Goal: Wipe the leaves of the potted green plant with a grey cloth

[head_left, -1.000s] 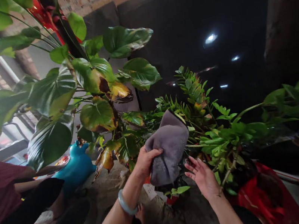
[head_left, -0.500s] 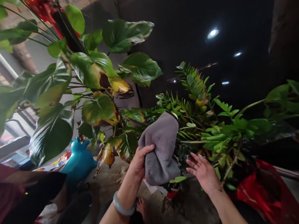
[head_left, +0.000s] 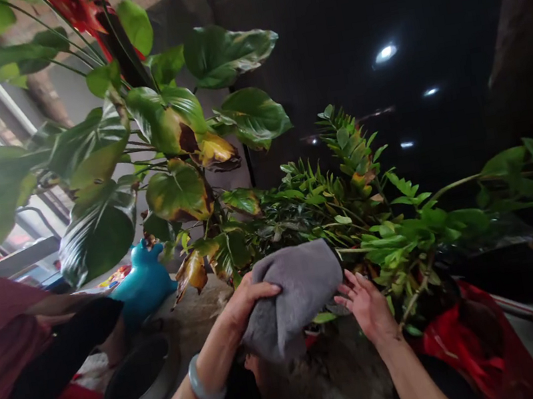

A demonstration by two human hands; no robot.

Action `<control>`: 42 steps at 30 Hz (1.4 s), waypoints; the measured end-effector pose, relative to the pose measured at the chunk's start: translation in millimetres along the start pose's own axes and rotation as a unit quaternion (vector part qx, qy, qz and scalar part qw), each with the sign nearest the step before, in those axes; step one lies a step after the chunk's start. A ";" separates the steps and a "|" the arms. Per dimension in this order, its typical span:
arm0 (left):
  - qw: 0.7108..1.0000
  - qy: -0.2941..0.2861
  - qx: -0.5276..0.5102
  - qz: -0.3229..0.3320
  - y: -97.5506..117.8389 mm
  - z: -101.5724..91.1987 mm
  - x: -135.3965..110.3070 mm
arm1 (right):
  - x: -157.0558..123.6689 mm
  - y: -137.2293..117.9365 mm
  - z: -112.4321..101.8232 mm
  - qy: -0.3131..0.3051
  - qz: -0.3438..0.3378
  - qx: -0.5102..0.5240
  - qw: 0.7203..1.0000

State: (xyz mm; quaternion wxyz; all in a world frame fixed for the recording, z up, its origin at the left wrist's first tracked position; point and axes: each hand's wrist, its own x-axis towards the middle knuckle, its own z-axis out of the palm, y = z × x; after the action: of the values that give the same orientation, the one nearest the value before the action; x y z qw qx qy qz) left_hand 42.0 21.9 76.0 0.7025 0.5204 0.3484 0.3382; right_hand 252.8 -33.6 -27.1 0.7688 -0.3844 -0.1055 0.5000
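Note:
My left hand [head_left: 243, 301] is closed on a grey cloth [head_left: 292, 293], which it holds low against the stems of a small-leaved green plant [head_left: 371, 223]. A pale bangle [head_left: 202, 390] circles that wrist. My right hand [head_left: 367, 305] is open, palm up, fingers spread, just right of the cloth and under the plant's leaves. A large-leaved plant [head_left: 166, 141] with yellow and brown patches rises to the left of the cloth.
Another person in a dark red top [head_left: 1, 349] sits at the left. A blue toy animal [head_left: 143, 285] and a grey bowl [head_left: 140, 378] lie on the floor. A red bag [head_left: 471, 342] wraps a pot at the right. A dark glossy wall [head_left: 373, 41] stands behind.
My left hand has brought the grey cloth down from the upper leaves to the plant's lower stems. My right hand has shifted slightly closer to the cloth.

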 end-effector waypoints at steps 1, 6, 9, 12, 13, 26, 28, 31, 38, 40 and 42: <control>1.000 0.018 0.009 0.009 1.5 1.8 5.7 | -0.6 0.3 1.5 0.007 -0.003 0.005 1.000; 0.980 0.087 0.176 -0.043 -39.5 -8.2 6.1 | -1.4 -1.2 2.7 0.016 0.005 0.009 1.000; 0.975 0.049 0.195 -0.092 -50.0 -27.3 -18.0 | -1.1 -3.7 -0.3 -0.002 0.012 0.007 1.000; 0.990 0.034 0.113 -0.072 -20.9 -47.2 -39.9 | -2.1 -5.6 -1.0 -0.010 0.011 0.007 1.000; 0.992 0.055 0.097 -0.057 -6.3 -52.8 -43.2 | -2.6 -5.8 -0.5 -0.010 0.007 0.007 1.000; 0.950 0.162 0.266 -0.021 -27.5 -58.5 -31.8 | -6.0 0.1 5.8 0.019 0.010 0.008 1.000; 0.952 0.156 0.263 -0.021 -14.1 -64.3 -43.3 | -5.5 -2.0 4.1 0.019 0.008 0.012 1.000; 0.937 0.258 0.224 0.072 16.8 -65.0 -42.3 | -4.1 -3.3 3.1 0.017 -0.002 0.014 1.000; 0.930 0.275 0.212 0.120 -14.8 -38.3 -3.1 | -2.8 7.0 8.0 -0.002 -0.006 0.004 1.000; 0.947 0.195 0.253 0.047 -35.2 -35.7 -13.2 | -2.2 7.9 7.2 -0.008 -0.005 0.002 1.000; 0.963 0.102 0.249 -0.010 -41.2 -35.5 -30.3 | -1.6 6.2 5.2 -0.007 -0.005 0.002 1.000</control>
State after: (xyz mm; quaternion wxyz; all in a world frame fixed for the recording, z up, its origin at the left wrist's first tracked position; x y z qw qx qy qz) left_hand 0.8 4.6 32.7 0.5148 0.6380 0.4968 0.2847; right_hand 244.9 -31.2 -27.5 0.7712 -0.3793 -0.1116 0.4989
